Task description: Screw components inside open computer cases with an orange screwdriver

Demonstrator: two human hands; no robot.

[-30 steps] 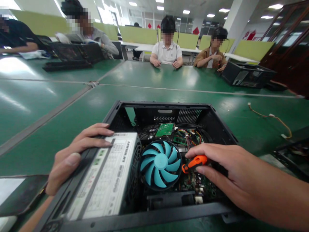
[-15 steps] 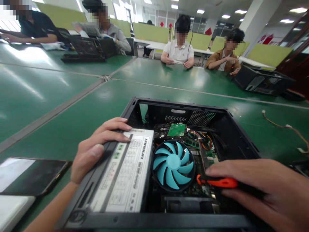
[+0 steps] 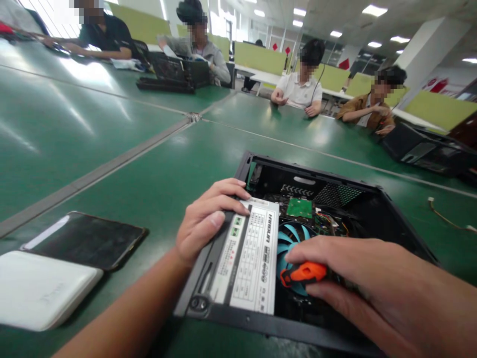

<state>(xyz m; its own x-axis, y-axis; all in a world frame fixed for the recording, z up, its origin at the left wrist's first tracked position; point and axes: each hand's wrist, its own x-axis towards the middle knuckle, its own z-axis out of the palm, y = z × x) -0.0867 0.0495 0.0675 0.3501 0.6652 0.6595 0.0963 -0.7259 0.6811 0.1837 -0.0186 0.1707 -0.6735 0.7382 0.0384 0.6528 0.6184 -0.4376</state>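
An open black computer case lies on its side before me. Fitted along its left side is a power supply with a white printed label. My left hand is closed over the left rail of the case, its fingertips resting on the label. Closed in my right hand is an orange-and-black screwdriver, held above the blue cooling fan; its shaft cannot be made out. My right hand covers much of the fan and the parts below. Behind the fan shows a green circuit board.
Left on the green table lie a white box-like device and a dark flat phone-like device. A thin cable lies right. Several people sit across the table, with other computer cases near them.
My right hand has moved left with the screwdriver, from the right of the fan to over it. My left hand keeps its place on the case. The view has swung left.
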